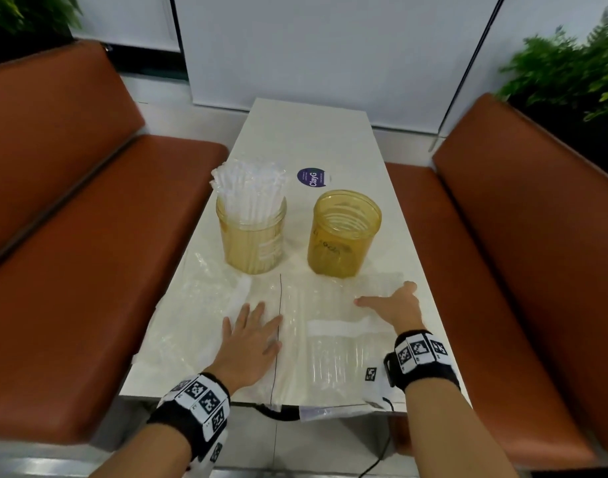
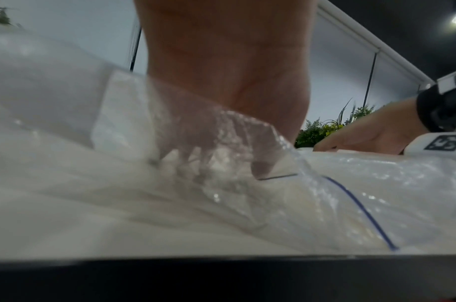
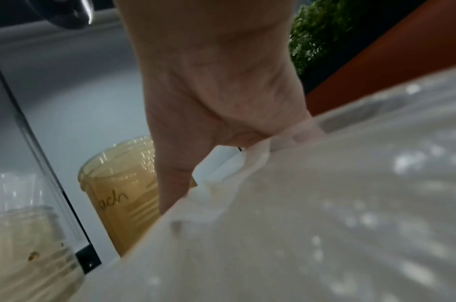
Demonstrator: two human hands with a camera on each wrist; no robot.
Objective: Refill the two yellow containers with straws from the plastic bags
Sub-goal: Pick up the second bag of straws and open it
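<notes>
Two yellow containers stand mid-table. The left container (image 1: 251,236) holds a bunch of clear straws (image 1: 249,188); the right container (image 1: 344,232) (image 3: 118,194) shows nothing inside. In front lie two clear plastic bags. My left hand (image 1: 251,336) (image 2: 221,61) rests flat, fingers straight, on the left bag (image 1: 206,305) beside its dark seal line. My right hand (image 1: 392,305) (image 3: 216,81) spans the far end of the right bag (image 1: 333,339) (image 3: 325,204), thumb spread left, fingers bent over the right side and partly hidden behind plastic.
The narrow white table (image 1: 309,132) has orange-brown bench seats on the left (image 1: 89,270) and right (image 1: 520,270). A purple round sticker (image 1: 313,177) lies behind the containers. Plants (image 1: 571,70) stand behind the benches. A black cable (image 1: 278,414) hangs below the near table edge.
</notes>
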